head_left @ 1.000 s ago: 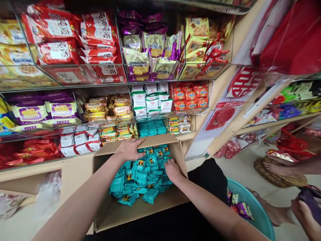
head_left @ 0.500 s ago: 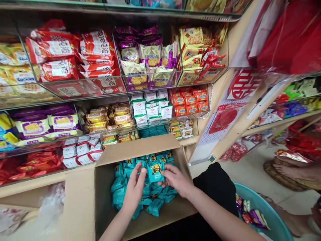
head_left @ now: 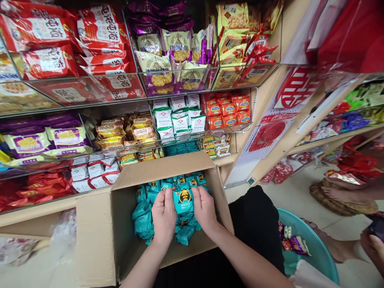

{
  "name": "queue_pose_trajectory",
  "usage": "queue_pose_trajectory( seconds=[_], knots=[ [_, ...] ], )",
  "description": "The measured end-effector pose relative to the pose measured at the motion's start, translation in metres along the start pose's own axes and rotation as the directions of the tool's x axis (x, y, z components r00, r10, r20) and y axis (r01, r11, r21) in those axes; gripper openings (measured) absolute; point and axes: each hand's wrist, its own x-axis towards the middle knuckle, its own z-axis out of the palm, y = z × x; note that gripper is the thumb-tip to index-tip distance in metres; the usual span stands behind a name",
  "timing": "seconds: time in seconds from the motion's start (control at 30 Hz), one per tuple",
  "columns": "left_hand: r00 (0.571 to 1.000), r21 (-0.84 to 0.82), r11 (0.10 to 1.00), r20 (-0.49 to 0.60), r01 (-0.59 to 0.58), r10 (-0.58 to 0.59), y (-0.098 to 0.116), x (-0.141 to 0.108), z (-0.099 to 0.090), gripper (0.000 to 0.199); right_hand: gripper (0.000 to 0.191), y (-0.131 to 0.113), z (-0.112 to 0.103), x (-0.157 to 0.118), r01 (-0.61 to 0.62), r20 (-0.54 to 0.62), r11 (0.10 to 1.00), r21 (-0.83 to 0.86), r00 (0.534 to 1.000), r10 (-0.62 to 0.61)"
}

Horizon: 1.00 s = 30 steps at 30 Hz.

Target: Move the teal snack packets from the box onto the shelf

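Note:
Between my two hands a teal packet (head_left: 184, 201) with a black and yellow round emblem is held up by its side edges. My left hand (head_left: 165, 216) pinches its left edge with thumb and curled fingers. On the right edge, my right hand (head_left: 205, 208) grips the same way. Both hands are over an open cardboard box (head_left: 162, 170), which holds many similar teal packets (head_left: 143, 224), partly hidden behind my hands.
Glass-fronted shelves (head_left: 99, 105) of wrapped snacks rise behind the box. A teal basin (head_left: 322, 244) with a few packets stands at the right, beside my black-clothed knee (head_left: 255, 224). Another person's foot (head_left: 339, 194) and hand (head_left: 373, 248) show at the far right.
My fingers have closed on both edges of the teal packet, my right hand turning more upright. The view has shifted closer to the shelves, and another person's hand shows more at the right.

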Motion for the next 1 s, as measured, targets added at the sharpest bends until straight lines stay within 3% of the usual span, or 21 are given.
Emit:
queue_pose_trajectory(
  seconds=[0.17, 0.3, 0.4, 0.5, 0.57, 0.67, 0.77, 0.83, 0.9, 0.93, 1.0],
  knots=[
    [0.989, -0.235, 0.961, 0.007, 0.143, -0.146, -0.006, -0.003, 0.002, 0.033, 0.037, 0.002, 0.003, -0.004, -0.104, 0.011, 0.984, 0.144, 0.995, 0.103],
    [0.963, -0.383, 0.887, 0.035, 0.259, -0.267, -0.007, -0.003, 0.007, 0.031, 0.039, 0.004, 0.003, -0.002, -0.32, 0.157, 0.888, 0.33, 0.946, 0.282],
    [0.965, -0.369, 0.901, -0.037, 0.228, -0.26, -0.005, -0.001, 0.01, 0.032, 0.037, 0.002, 0.003, -0.006, -0.454, 0.303, 0.735, 0.503, 0.89, 0.342],
    [0.97, -0.313, 0.936, -0.12, 0.163, -0.21, -0.005, 0.0, 0.012, 0.035, 0.039, -0.002, 0.005, -0.015, -0.493, 0.422, 0.612, 0.618, 0.865, 0.27],
    [0.978, -0.271, 0.952, -0.107, 0.146, -0.18, -0.005, 0.001, 0.01, 0.035, 0.036, -0.004, 0.007, -0.016, -0.507, 0.447, 0.576, 0.641, 0.857, 0.256],
    [0.994, -0.088, 0.991, -0.04, 0.099, -0.103, -0.003, 0.004, 0.001, 0.03, 0.026, -0.006, -0.001, -0.006, -0.484, 0.422, 0.615, 0.622, 0.869, 0.257],
    [0.981, 0.139, 0.98, 0.15, -0.142, 0.121, 0.008, 0.015, -0.014, 0.032, 0.016, -0.008, -0.02, 0.01, -0.417, 0.536, 0.795, 0.44, 0.832, 0.14],
    [0.893, 0.207, 0.922, 0.385, -0.328, 0.232, 0.017, 0.024, -0.021, 0.034, 0.009, -0.011, -0.031, 0.016, -0.282, 0.605, 0.906, 0.315, 0.795, 0.037],
    [0.813, 0.225, 0.882, 0.526, -0.414, 0.248, 0.023, 0.028, -0.022, 0.026, 0.009, -0.014, -0.035, 0.016, -0.205, 0.595, 0.936, 0.285, 0.804, -0.005],
    [0.82, 0.229, 0.882, 0.515, -0.412, 0.249, 0.025, 0.029, -0.021, 0.022, 0.01, -0.016, -0.034, 0.014, -0.213, 0.578, 0.926, 0.311, 0.816, -0.006],
    [0.893, 0.22, 0.913, 0.378, -0.344, 0.245, 0.024, 0.026, -0.016, 0.021, 0.014, -0.018, -0.029, 0.007, -0.297, 0.571, 0.865, 0.405, 0.821, 0.014]
  ],
)
